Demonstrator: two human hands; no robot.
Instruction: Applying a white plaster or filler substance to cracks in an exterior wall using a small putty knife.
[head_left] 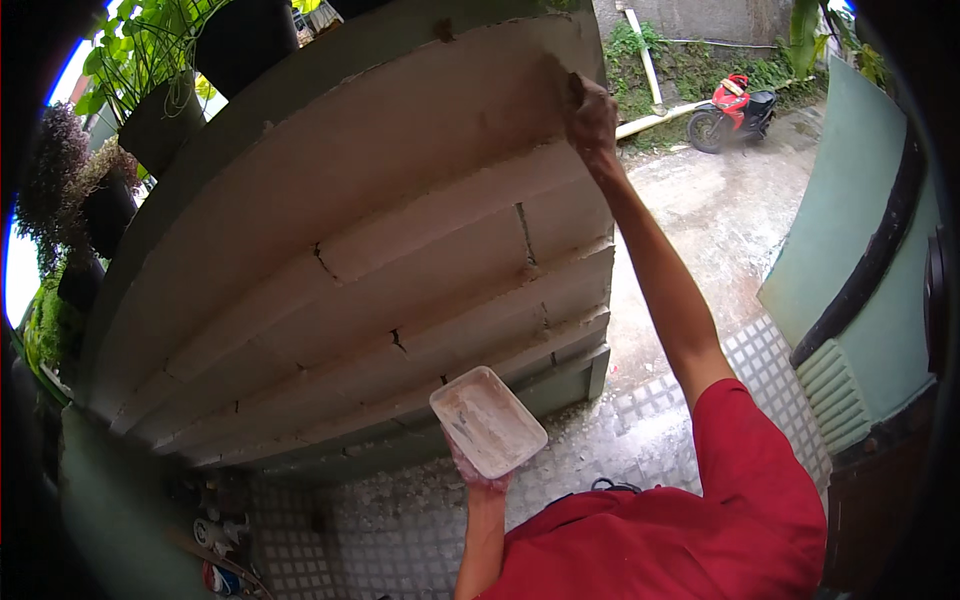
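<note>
My left hand (473,470) holds a shallow, whitish rectangular tray (490,420) from below, its inside smeared with pale, plaster-like residue. My right arm stretches up to the top right end of a pale stepped wall (400,170). There my right hand (595,120) is closed around a small dark thing against the surface; its kind cannot be made out. A darker smudge shows on the wall beside those fingers. Several dark vertical cracks or gaps cut across the wall's ledges.
Potted plants (165,120) stand along the wall's top at left. A red motorbike (735,108) is parked beyond the wall, near white pipes (645,60). Tiled floor (380,530) lies below, with assorted items (215,540) at lower left. A green wall (840,200) rises at right.
</note>
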